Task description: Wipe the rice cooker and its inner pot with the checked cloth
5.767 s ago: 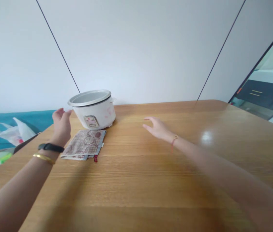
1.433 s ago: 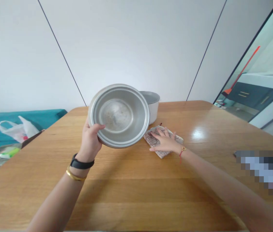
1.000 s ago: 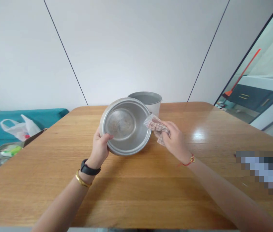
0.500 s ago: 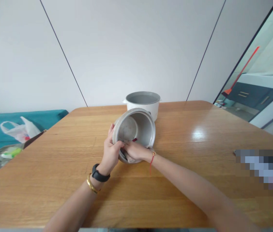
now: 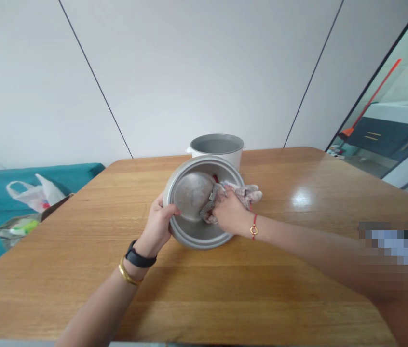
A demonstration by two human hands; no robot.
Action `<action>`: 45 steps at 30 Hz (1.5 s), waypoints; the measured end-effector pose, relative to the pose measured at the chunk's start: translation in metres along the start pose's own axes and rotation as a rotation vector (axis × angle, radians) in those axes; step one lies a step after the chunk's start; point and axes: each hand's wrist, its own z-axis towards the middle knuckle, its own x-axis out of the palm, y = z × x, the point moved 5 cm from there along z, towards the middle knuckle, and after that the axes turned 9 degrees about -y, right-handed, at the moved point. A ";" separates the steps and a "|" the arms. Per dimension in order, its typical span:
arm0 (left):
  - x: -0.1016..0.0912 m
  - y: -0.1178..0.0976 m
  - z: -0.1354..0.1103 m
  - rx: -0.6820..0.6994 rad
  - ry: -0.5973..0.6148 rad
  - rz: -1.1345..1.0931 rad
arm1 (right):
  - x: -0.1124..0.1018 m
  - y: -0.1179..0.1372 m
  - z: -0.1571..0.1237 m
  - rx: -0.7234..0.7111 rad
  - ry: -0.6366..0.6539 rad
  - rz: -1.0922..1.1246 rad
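A round grey metal inner pot (image 5: pixel 191 190) is tilted so that its opening faces me, above the wooden table. My left hand (image 5: pixel 158 221) grips its rim at the left, thumb over the edge and fingers behind the wall. Inside the pot, my right hand (image 5: pixel 231 212) is closed on a bunched pinkish-grey cloth (image 5: pixel 245 193), pressing it against the right part of the inside. Part of the cloth sticks out past the right rim. Behind the pot stands a white rice cooker body (image 5: pixel 218 144) with a grey interior, partly hidden by the pot.
The wooden table (image 5: pixel 91 221) reaches back to a white panelled wall. At the right lies a pixelated, unreadable object (image 5: pixel 399 246). On the teal sofa (image 5: pixel 77 176) to the left rests a white plastic bag (image 5: pixel 37 195). A red broom (image 5: pixel 374 99) leans in the doorway.
The pot has turned to face me more fully. My right hand has moved with the cloth from the lower part of the pot up to its right side.
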 end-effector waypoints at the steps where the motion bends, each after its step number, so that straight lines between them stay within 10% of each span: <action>1: 0.003 -0.001 0.002 0.000 0.026 0.009 | -0.006 -0.008 0.005 -0.018 -0.021 -0.032; 7: 0.033 -0.007 0.013 -0.110 0.203 -0.121 | -0.044 -0.016 0.049 -0.455 0.042 0.016; 12: 0.047 -0.017 0.016 -0.160 0.256 -0.290 | -0.035 0.010 0.048 -0.761 0.139 -0.175; 22: 0.023 -0.039 0.023 0.012 0.083 -0.389 | -0.030 0.038 0.014 -0.343 0.251 -0.153; 26: 0.026 -0.036 0.018 0.068 0.072 -0.375 | -0.019 0.040 0.023 -0.088 0.316 0.398; 30: 0.034 -0.027 0.012 0.052 0.110 -0.399 | -0.008 0.042 0.034 0.194 0.004 1.313; 33: 0.038 -0.023 0.010 0.048 0.122 -0.434 | -0.005 0.049 0.032 0.227 -0.174 1.600; 45: 0.039 -0.009 -0.001 -0.037 0.121 -0.413 | -0.054 0.059 0.031 -0.257 -0.600 -0.191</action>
